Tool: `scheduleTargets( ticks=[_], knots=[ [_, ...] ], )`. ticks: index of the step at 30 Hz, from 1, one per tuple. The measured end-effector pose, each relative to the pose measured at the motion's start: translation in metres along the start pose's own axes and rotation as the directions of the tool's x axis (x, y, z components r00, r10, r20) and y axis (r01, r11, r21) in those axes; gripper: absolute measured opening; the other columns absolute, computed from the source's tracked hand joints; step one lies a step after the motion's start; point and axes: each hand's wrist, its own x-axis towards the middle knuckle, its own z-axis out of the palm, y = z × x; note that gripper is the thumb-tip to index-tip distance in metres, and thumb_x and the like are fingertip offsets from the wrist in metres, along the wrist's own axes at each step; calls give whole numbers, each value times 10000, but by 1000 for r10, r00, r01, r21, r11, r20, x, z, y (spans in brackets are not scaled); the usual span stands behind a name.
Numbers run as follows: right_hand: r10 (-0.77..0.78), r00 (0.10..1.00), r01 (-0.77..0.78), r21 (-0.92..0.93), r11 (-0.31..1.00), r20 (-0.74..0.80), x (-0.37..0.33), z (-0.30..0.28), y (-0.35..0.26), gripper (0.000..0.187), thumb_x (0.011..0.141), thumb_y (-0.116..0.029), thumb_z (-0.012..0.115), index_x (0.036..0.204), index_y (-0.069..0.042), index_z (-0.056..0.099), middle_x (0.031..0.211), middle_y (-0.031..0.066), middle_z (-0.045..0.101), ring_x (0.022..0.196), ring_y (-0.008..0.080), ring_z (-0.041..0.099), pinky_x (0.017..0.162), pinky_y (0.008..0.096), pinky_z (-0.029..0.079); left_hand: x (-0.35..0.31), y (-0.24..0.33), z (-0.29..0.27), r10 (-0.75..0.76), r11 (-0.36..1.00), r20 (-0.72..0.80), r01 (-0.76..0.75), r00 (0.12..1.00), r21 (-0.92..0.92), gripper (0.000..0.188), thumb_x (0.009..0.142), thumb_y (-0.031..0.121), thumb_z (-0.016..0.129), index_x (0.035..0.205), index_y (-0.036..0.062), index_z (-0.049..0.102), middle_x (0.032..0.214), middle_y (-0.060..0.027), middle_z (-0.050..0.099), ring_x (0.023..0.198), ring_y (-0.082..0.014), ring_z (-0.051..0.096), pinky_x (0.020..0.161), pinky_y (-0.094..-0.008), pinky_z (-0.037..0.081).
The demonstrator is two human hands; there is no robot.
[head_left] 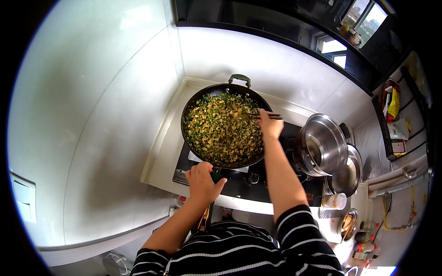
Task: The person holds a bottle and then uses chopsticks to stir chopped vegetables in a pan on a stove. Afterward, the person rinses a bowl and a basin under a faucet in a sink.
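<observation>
A wide black wok (258, 97) sits on the stove, filled with chopped green and yellow-brown food (221, 129). With my right hand (270, 124) I hold a pair of dark chopsticks (277, 117) over the wok's right side. Their tips reach into the food, where a blurred clump shows motion. At the wok's near edge my left hand (201, 182) is closed around the near handle (216, 176), thumb on one side and fingers on the other; most of that handle is hidden. The far loop handle (240, 79) stands up at the back rim.
Right of the wok, a deep steel pot (322, 145) stands on the black cooktop (287, 138), with a steel pan (347, 175) beside it. A clear jar (334, 201) and a bowl (350, 224) are nearer. White walls (115, 115) close in on the left and back.
</observation>
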Motion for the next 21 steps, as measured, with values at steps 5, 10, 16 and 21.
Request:
scheduleTargets(
  ticks=[5, 10, 16, 21],
  knots=[
    [55, 965, -48, -33, 998, 257, -60, 70, -6, 214, 778, -231, 778, 896, -54, 754, 814, 71, 720, 702, 147, 654, 653, 302, 527, 2, 2, -1, 10, 999, 6, -11, 1000, 41, 570, 583, 241, 844, 993, 114, 469, 890, -38, 526, 872, -260, 505, 820, -411, 314],
    [107, 704, -51, -100, 994, 702, -78, 16, -50, 204, 783, -198, 776, 900, -33, 746, 774, 53, 709, 662, 123, 645, 610, 264, 523, -2, -4, 1, 36, 999, -26, -35, 999, 30, 547, 598, 257, 829, 988, 114, 472, 893, -39, 529, 870, -260, 503, 812, -409, 311],
    [151, 845, 29, -326, 945, 513, -24, -52, -77, 139, 778, -151, 746, 794, -16, 717, 699, 67, 692, 544, 131, 654, 489, 246, 513, -2, -4, 0, 41, 999, -41, -42, 998, -8, 544, 603, 262, 819, 993, 114, 469, 894, -41, 530, 864, -259, 498, 811, -408, 309],
    [-235, 948, 278, -200, 940, 213, 0, 13, 0, 110, 746, -179, 761, 810, -89, 753, 726, 66, 714, 648, 133, 660, 635, 282, 521, 2, 1, 2, 57, 998, -9, -56, 998, 25, 563, 586, 250, 829, 998, 110, 471, 898, -47, 534, 857, -260, 500, 812, -411, 311]
  ],
)
